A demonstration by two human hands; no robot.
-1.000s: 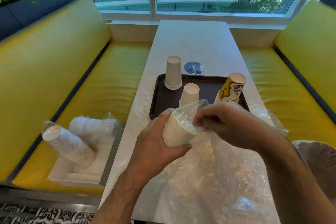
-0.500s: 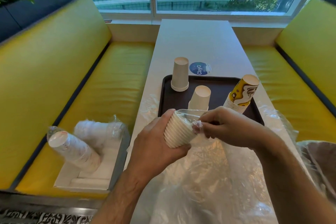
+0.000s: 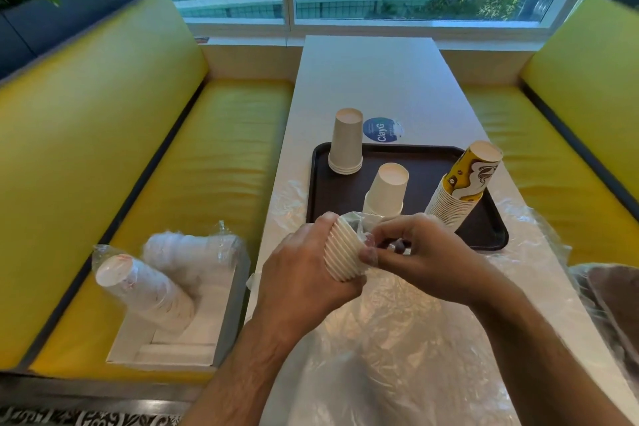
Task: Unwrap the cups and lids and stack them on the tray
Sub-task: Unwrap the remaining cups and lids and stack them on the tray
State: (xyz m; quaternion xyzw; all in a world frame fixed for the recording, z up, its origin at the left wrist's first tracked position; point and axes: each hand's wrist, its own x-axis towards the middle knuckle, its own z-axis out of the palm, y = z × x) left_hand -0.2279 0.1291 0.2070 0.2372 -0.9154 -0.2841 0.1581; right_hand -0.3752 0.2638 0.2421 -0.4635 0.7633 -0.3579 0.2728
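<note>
My left hand (image 3: 301, 266) grips a short stack of white paper cups (image 3: 342, 249) lying on its side above the table's near half. At the stack's open end, my right hand (image 3: 418, 252) pinches the clear plastic wrap (image 3: 359, 223) still clinging to it. Behind my hands a dark brown tray (image 3: 432, 162) carries three upside-down stacks: tall white cups (image 3: 345, 145) at its back left, shorter white cups (image 3: 387, 188) in the middle, and yellow printed cups (image 3: 463, 180) leaning at its right.
Loose clear plastic (image 3: 390, 349) covers the near part of the white table (image 3: 377, 79). On the yellow left bench an open white box (image 3: 179, 332) holds two wrapped sleeves of cups or lids (image 3: 145, 287). A plastic-covered object (image 3: 608, 297) lies at the right edge.
The view has shifted left, so the tray sits further right. The wrap that stood up over the stack's open end is now pulled down flatter; my right hand has closed in against the stack.
</note>
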